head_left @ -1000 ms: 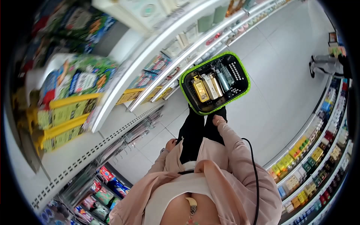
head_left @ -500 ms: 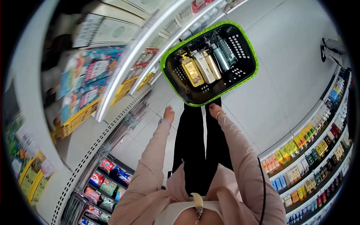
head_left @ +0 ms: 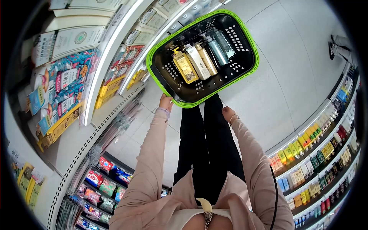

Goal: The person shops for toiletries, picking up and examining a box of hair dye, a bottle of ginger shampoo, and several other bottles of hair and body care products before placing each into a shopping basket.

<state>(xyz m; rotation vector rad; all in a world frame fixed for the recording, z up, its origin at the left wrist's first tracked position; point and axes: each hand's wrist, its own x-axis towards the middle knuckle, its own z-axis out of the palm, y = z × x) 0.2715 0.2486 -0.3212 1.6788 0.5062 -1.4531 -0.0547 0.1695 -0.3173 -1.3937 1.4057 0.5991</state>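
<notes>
A black shopping basket (head_left: 155, 63) with a bright green rim is in front of my legs. Inside it lie a yellow pump bottle (head_left: 184, 68), a white bottle (head_left: 197, 63), a gold-coloured bottle (head_left: 207, 59) and clear bluish bottles (head_left: 218, 51). My left hand (head_left: 165, 102) is at the near left corner of the basket, its fingers closed on the green rim. Beside my right thigh hangs my right hand (head_left: 228, 114), fingers curled in, apart from the basket, with nothing visible in it.
Shelves (head_left: 111, 50) with boxes and colourful packs (head_left: 65, 88) stand close on the left. Bagged goods (head_left: 107, 188) fill a low rack nearer me. On the right curves a shelf of small boxes (head_left: 299, 145). Another person's shoe (head_left: 331, 50) shows at far right.
My left hand has come up to the basket's rim, where before it hung apart from it. The basket appears further left in view, and my right hand is now further from its rim.
</notes>
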